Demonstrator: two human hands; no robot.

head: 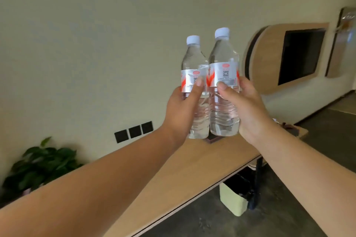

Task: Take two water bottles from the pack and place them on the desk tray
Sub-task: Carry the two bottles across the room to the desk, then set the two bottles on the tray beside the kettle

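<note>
The left hand (183,109) and right hand (248,109) are each squeezing a water bottle (194,67), bumping side by side, so one could be slipping onto the wooden surface (192,169) at 6 o'clock.

Your left hand (184,109) and right hand (248,109) are bare, as are both forearms: you wear no sleeves, gloves, rings or watch. Your thumbnails are short and unpainted.

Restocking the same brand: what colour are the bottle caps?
White, on both bottle caps, clearest in the head view.
</note>
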